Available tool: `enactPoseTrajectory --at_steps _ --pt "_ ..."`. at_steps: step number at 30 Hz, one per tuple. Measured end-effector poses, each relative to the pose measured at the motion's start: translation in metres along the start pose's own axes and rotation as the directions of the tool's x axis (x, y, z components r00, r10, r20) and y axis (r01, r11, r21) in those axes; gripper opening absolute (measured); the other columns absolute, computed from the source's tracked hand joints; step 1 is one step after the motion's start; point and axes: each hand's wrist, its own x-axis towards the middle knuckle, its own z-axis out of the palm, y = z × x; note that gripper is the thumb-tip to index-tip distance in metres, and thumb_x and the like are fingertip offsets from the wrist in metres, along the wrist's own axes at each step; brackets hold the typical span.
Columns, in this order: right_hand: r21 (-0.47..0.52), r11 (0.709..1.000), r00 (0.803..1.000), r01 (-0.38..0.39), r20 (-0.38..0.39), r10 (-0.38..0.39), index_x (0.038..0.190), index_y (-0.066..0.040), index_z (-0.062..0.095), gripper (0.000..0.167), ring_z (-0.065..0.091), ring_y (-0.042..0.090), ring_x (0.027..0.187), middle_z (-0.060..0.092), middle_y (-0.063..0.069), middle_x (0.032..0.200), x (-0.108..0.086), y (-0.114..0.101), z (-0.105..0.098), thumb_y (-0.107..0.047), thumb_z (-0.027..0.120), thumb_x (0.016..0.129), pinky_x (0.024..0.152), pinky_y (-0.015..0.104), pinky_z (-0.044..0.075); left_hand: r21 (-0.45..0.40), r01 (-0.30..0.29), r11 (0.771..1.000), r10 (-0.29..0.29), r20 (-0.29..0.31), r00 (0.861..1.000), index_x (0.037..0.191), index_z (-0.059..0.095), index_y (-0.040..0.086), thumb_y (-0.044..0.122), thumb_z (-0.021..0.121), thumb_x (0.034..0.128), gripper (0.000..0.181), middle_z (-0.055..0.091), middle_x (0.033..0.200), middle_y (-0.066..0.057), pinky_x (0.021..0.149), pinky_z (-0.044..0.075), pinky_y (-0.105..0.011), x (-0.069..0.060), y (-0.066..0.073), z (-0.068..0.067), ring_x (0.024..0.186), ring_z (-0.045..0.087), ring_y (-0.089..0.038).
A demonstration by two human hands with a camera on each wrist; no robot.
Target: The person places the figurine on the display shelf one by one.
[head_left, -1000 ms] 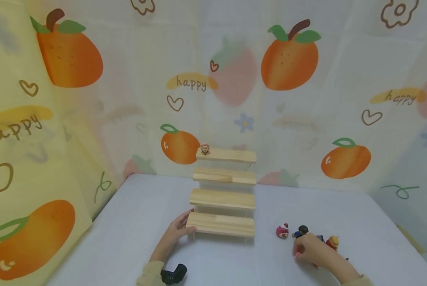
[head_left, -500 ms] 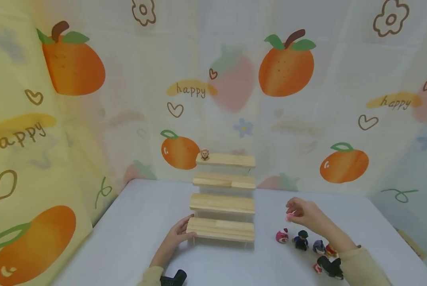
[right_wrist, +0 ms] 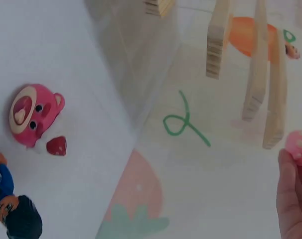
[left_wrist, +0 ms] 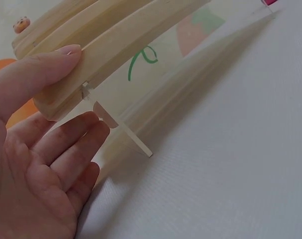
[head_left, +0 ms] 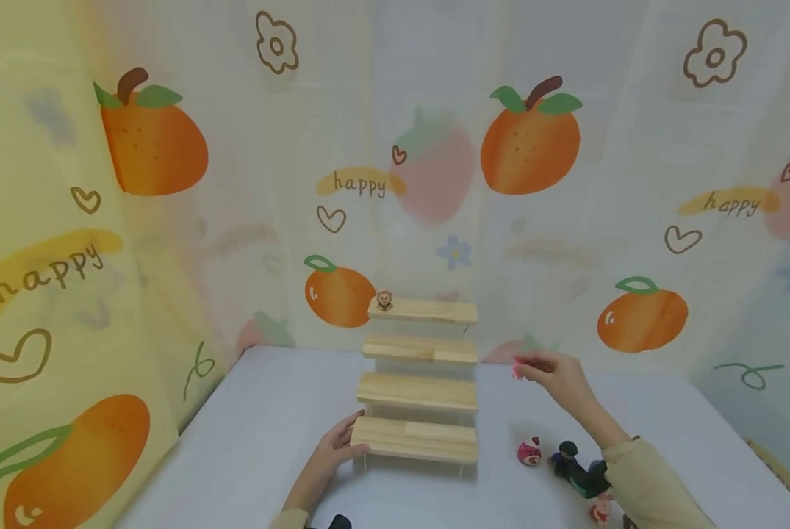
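Note:
A stepped wooden display shelf (head_left: pixel 414 439) with several tiers stands mid-table. My left hand (head_left: pixel 328 452) grips the left end of its lowest board, thumb on the board and fingers below, near a clear leg (left_wrist: pixel 136 142). To the right of the shelf, raised above the table, my right hand (head_left: pixel 562 378) pinches a small pink figurine (head_left: pixel 517 369) between thumb and fingertips. In the right wrist view the figurine is partly cut off at the edge, and its kind is unclear. On the top board's left end sits a small figurine (head_left: pixel 384 300).
A pink bear-face figurine (head_left: pixel 530 451) lies on the table right of the shelf. Beside it is a dark-haired figurine in blue (right_wrist: pixel 24 216). A pink figurine (head_left: pixel 602 507) stands nearer the front, partly behind my right sleeve. A printed cloth backdrop (head_left: pixel 434 242) rises behind the table.
My right hand has lifted the pink figurine from the group on the table and carried it up and left toward the shelf. My left hand keeps its grip on the lowest board.

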Motion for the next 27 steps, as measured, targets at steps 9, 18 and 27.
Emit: enactPoseTrajectory --at_steps 9,18,27 --pt "0.124 0.992 0.998 -0.017 -0.06 0.024 0.1 0.006 0.061 0.021 0.06 0.013 0.074 0.064 0.015 0.087 0.012 -0.005 0.013 -0.006 0.063 0.083 0.067 0.018 0.048 -0.005 -0.019 1.0 0.019 -0.014 1.0 0.134 0.029 -0.009 0.011 0.069 0.0774 0.072 0.045 0.126 -0.025 0.092 0.038 -0.035 0.001 0.002 -0.001 0.107 0.051 -0.027" --pt "0.258 0.962 0.984 0.089 -0.171 -0.045 0.083 0.004 0.066 0.015 0.062 0.015 0.07 0.065 0.014 0.079 0.026 -0.01 0.032 -0.011 0.069 0.079 0.062 0.021 0.05 0.019 0.009 1.0 -0.009 -0.008 1.0 0.135 0.03 -0.006 0.017 0.07 0.0772 0.074 0.045 0.126 -0.024 0.097 0.028 -0.048 0.003 0.001 0.0 0.111 0.048 -0.029" --pt "0.212 0.973 0.972 0.094 -0.231 -0.044 0.082 0.004 0.068 0.014 0.062 0.017 0.068 0.066 0.014 0.077 0.042 -0.028 0.046 -0.008 0.071 0.076 0.059 0.017 0.048 0.01 0.026 1.0 -0.026 0.009 1.0 0.136 0.029 -0.003 0.019 0.069 0.0784 0.074 0.042 0.13 -0.023 0.099 0.022 -0.051 0.003 0.003 0.0 0.113 0.046 -0.029"
